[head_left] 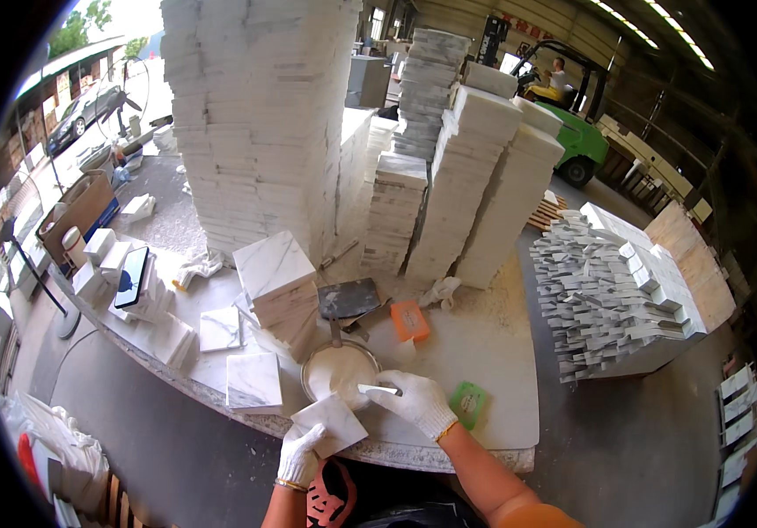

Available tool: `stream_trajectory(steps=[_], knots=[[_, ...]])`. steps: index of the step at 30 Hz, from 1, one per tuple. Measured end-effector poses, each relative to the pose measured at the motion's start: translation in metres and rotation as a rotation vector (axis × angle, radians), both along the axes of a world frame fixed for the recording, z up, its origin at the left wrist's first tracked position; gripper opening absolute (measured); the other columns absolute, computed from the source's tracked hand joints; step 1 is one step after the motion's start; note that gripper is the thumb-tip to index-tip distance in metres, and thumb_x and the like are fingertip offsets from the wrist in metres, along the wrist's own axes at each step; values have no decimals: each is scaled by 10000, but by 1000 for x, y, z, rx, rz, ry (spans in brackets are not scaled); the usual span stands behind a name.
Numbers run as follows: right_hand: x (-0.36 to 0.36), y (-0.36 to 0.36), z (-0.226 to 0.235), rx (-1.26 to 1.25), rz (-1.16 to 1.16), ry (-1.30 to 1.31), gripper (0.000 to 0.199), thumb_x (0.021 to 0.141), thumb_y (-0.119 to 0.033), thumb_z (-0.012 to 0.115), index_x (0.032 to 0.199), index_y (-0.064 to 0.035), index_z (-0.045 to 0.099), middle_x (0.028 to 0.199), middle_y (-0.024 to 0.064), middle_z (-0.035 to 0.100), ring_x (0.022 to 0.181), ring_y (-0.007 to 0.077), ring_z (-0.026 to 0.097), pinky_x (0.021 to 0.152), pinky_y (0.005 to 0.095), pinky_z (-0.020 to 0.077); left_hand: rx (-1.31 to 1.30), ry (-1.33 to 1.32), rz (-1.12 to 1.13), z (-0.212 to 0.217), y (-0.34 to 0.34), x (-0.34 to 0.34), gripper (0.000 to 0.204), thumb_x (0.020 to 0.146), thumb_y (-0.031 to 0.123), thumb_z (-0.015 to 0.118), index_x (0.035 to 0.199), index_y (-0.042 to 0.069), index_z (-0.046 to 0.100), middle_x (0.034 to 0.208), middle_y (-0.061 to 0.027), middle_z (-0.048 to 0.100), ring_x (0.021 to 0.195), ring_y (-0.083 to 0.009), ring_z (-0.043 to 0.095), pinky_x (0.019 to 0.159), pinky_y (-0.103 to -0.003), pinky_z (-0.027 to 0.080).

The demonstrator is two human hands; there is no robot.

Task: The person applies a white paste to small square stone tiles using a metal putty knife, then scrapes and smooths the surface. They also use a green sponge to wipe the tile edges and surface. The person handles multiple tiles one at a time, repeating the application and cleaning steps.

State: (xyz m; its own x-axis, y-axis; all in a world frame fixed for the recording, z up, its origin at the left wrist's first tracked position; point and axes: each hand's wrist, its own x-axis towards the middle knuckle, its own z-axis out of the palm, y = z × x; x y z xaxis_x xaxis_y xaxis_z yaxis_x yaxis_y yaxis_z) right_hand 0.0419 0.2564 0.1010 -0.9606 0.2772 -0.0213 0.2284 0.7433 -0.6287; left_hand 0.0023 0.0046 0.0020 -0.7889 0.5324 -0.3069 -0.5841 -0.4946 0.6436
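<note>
Left hand (299,453), in a white glove, grips a square white marble tile (330,424) by its lower edge, held tilted just above the near rim of the worktable (484,414). A round metal bowl (340,370) of white paste sits directly behind the tile. Right hand (416,402), also gloved, is closed around a small scraper (377,389) whose blade points left over the bowl's near edge; a green pad (467,403) lies just to its right.

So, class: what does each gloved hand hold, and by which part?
Left hand: square white marble tile, by its near corner. Right hand: small white-coated tool, by one end.
</note>
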Motion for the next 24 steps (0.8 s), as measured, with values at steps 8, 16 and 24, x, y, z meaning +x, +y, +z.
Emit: stream_trajectory(steps=[8, 16, 24], knots=[[-6, -8, -13, -13, 71, 72, 239, 922, -286, 647, 1076, -148, 767, 1026, 112, 748, 927, 308, 716, 812, 395, 561, 13, 5, -29, 7, 0, -1, 628, 895, 180, 767, 1421, -50, 513, 1307, -140, 652, 1177, -263, 644, 1040, -411, 510], [-15, -7, -12, -132, 4, 99, 167, 896, -206, 735, 1011, -94, 778, 905, 101, 752, 775, 240, 704, 713, 331, 552, 9, -29, -41, -11, -3, -1, 657, 894, 205, 777, 1430, -49, 496, 1307, -139, 641, 1175, -264, 647, 1020, -418, 532], [-17, -3, -12, -624, -124, -9, 227, 931, -135, 716, 1111, -2, 751, 827, 13, 700, 679, 65, 602, 615, 218, 490, -3, -36, -43, -12, -1, -3, 652, 893, 196, 776, 1427, -52, 496, 1305, -143, 640, 1168, -258, 649, 1017, -418, 534]])
